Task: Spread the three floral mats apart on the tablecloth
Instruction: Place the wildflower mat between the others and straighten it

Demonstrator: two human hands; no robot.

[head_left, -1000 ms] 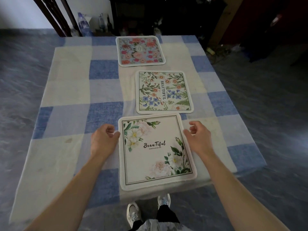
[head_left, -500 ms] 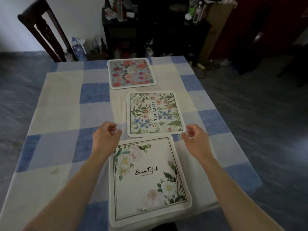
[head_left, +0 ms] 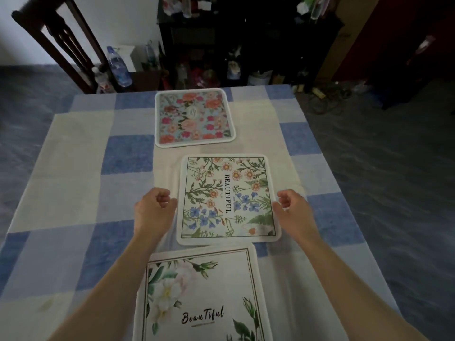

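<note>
While both hands flank the middle mat [head_left: 227, 199] in the head view, the left hand [head_left: 154, 210] sits at its left edge and the right hand [head_left: 293, 210] at its right, fingers curled inward on each; whether they pinch the border or merely touch it cannot be told. This mat lies straight ahead between them, mid-tablecloth [head_left: 81, 168], its lettering running away from the person, so neither hand is nearer. Beyond it, the far mat [head_left: 194, 118] lies apart across a strip of cloth. At its near edge, the near mat [head_left: 202, 299] lies just beside it, perhaps touching. That tight seam looks like the gap to open, probably by moving the middle mat away or sideways with both hands.
</note>
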